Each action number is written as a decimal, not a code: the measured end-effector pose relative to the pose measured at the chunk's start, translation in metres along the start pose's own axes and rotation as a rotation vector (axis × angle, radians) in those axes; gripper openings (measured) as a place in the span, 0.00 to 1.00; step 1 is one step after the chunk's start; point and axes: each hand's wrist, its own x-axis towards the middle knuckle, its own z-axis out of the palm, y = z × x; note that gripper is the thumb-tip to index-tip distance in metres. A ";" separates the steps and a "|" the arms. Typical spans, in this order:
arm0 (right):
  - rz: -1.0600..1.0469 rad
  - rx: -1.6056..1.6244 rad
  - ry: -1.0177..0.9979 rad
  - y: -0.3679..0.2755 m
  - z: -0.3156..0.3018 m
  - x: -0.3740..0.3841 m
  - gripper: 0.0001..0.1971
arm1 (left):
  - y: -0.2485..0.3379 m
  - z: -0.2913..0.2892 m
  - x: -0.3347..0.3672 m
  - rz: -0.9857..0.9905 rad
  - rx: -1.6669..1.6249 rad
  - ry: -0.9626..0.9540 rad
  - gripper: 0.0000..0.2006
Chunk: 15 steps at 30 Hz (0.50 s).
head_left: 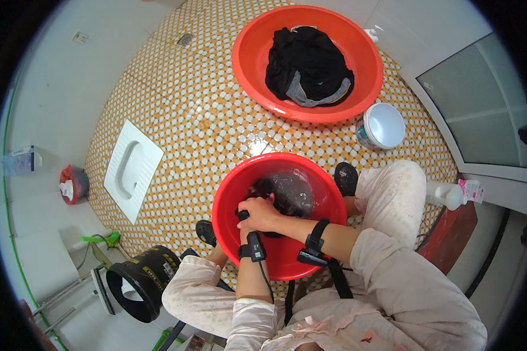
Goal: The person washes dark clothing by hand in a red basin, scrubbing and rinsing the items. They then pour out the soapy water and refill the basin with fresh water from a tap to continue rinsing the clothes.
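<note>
Head view: both hands are down inside the near round red plastic basin (228, 222), gripping a dark wet garment (290, 196) that sits in the water just ahead of the knuckles. Right hand (260, 213) is curled closed over a bunch of the cloth — fingers wrapped, no gap showing. Left hand (244, 217) is mostly hidden under the right one; it looks closed on the same cloth, but how tight I cannot tell. Each wrist carries a black strapped wrist device (315, 243), a thin cable running back along the left forearm. Black sandals (346, 177) flank the basin, either side of the hands.

Well beyond the hands — a second, larger round red plastic basin (252, 58) holding a heap of black and grey clothes (307, 64), apart from the near basin. To the right of the hands and a little ahead, a small white plastic bucket (385, 125) stands on the orange-and-white mosaic tile floor (175, 105). Far left of the hands, a white ceramic squat toilet pan (132, 169) is set in the floor; near the left elbow a black cylindrical bin (143, 281) lies on its side. A white plastic bottle (448, 194) lies to the right, by the knee.
</note>
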 end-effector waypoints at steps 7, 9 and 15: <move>0.093 -0.164 0.261 0.050 -0.005 0.006 0.16 | -0.012 0.001 0.029 -0.328 -0.277 -0.045 0.23; 0.066 -0.359 0.216 0.074 -0.002 0.010 0.16 | -0.011 -0.001 0.033 -0.348 -0.428 0.077 0.17; 0.402 -0.412 0.120 0.118 0.000 0.023 0.24 | -0.010 0.017 0.040 -0.378 -0.078 0.683 0.23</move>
